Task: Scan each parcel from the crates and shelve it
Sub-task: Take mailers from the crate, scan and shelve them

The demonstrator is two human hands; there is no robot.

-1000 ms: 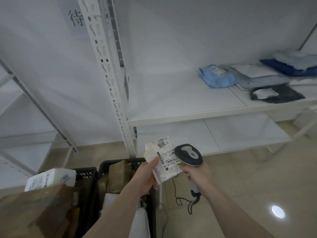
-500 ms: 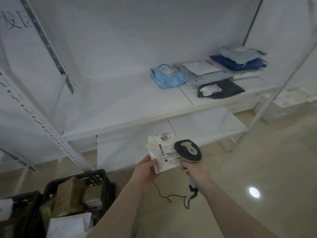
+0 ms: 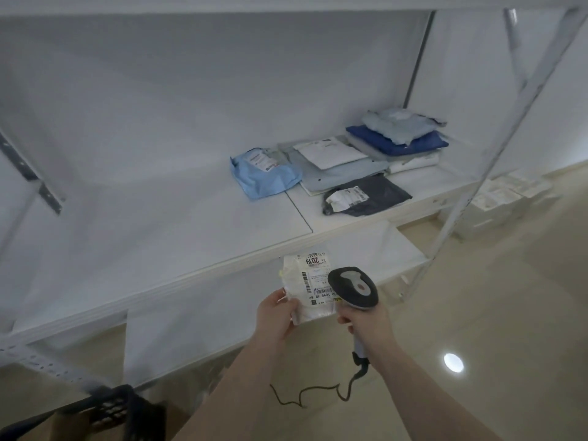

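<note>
- We hold a small white poly-mailer parcel (image 3: 305,289) in our left hand (image 3: 276,317), fingers curled round its lower left corner with the thumb on top; the soft plastic is wrinkled and its printed shipping label, with barcode and the number 2019, faces up.
- The parcel hangs in the air in front of the shelf's front edge, resting on nothing.
- Our right hand (image 3: 366,324) is wrapped tight round the pale grip of a handheld barcode scanner (image 3: 353,287); its rounded head has a dark rubbery rim and a smooth grey top, and it overlaps the parcel's right edge.
- A thin dark cable (image 3: 313,394) trails from the scanner's base in loose kinks over the glossy beige floor tile.
- The white shelf (image 3: 159,224) is a flat matte board on pale perforated metal uprights, with a seam between two panels.
- Near the shelf's right end lies a crumpled light-blue plastic mailer (image 3: 265,175) with a white label.
- Just beside it sits a flat grey-blue mailer (image 3: 340,173) carrying a white paper sheet.
- Towards the front edge lies a dark grey mailer (image 3: 375,195), its label creased.
- At the back right corner a navy parcel (image 3: 401,142) lies stacked under a pale blue folded one (image 3: 397,122).
- A black lattice plastic crate (image 3: 108,412) shows at the bottom left, blurred.
</note>
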